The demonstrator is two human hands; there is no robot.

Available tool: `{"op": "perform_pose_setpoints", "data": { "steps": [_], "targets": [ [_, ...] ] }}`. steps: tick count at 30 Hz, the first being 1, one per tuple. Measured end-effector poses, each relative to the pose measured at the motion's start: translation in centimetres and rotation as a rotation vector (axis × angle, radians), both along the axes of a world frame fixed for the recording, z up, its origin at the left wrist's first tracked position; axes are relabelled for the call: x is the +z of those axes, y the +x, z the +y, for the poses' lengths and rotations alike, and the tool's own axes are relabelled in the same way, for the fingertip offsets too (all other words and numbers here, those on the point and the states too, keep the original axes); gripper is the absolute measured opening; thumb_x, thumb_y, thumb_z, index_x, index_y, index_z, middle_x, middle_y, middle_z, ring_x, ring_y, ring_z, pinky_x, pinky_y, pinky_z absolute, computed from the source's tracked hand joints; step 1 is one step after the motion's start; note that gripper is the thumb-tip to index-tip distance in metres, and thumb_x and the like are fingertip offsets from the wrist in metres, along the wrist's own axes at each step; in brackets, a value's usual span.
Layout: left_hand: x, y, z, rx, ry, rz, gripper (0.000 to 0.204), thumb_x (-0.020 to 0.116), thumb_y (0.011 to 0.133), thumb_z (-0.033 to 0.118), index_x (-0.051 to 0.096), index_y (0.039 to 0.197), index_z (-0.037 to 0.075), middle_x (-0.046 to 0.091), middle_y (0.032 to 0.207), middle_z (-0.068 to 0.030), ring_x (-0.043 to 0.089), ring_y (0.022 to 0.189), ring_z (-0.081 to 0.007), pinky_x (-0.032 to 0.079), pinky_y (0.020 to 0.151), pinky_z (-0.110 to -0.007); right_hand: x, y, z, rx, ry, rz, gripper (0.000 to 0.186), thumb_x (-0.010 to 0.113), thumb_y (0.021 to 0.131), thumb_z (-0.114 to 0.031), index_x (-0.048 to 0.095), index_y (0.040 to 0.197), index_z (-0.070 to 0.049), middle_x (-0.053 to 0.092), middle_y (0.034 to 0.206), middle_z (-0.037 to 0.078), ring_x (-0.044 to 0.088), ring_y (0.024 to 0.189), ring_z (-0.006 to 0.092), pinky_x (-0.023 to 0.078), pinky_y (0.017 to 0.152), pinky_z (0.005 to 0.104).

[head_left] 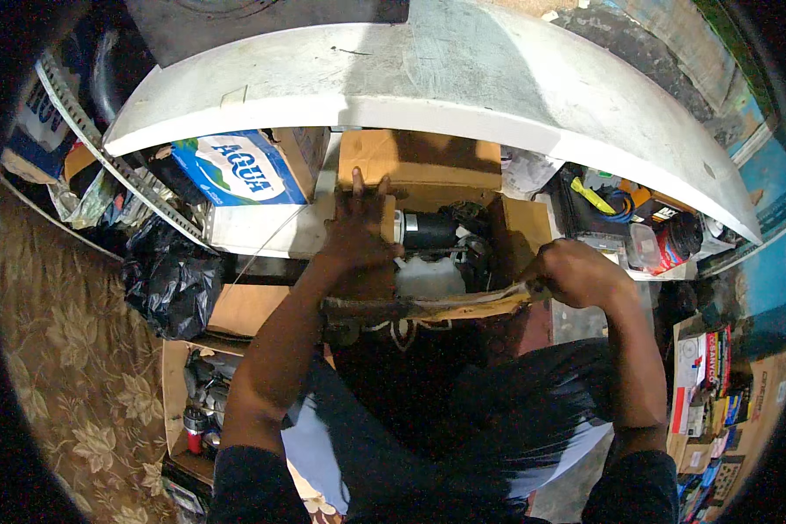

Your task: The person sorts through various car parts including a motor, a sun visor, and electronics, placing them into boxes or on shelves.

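Observation:
An open brown cardboard box [428,159] sits in front of me under a white curved panel. Inside it lie a black cylindrical motor part [430,231] and a white plastic tank [428,278]. My left hand [358,229] rests flat on the box's left flap, fingers pointing away from me. My right hand [575,272] is closed on the torn near flap [463,306] of the box at its right end.
The white curved panel [463,79] arches above the box. A blue and white carton [240,170] stands at the left, a black plastic bag [170,279] below it. Small boxes and containers [664,236] crowd the right. Another open box of parts [196,393] lies lower left.

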State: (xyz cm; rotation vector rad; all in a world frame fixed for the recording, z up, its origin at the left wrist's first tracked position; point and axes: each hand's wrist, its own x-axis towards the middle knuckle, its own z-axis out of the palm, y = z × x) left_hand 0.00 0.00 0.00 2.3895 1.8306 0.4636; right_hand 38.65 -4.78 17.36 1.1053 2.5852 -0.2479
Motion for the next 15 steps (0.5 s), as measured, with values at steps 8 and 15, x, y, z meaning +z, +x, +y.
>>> {"op": "perform_pose_setpoints", "data": {
  "steps": [8,15],
  "targets": [
    [3.5,-1.2,-0.9,0.02,-0.076,-0.674,0.091,0.076,0.074,0.025,0.036,0.154,0.01,0.048,0.149,-0.0234,0.041,0.14,-0.0422,0.032,0.118,-0.045,2.2,-1.0,0.8,-0.719,-0.325,0.268,0.057,0.057,0.098,-0.056,0.067,0.127,-0.008,0.072,0.116,0.015,0.068,0.1,0.0253,0.055,0.082,0.0373],
    [5.1,-5.6,-0.7,0.118,-0.181,-0.907,0.057,0.049,0.089,-0.002,0.052,0.145,0.007,0.066,0.118,-0.0129,0.061,0.108,-0.0248,0.048,0.094,-0.034,-8.8,1.9,6.2,-0.401,-0.382,0.222,0.056,0.059,0.095,-0.051,0.063,0.129,-0.007,0.068,0.121,0.015,0.063,0.11,0.031,0.051,0.092,0.0414]
  ]
}}
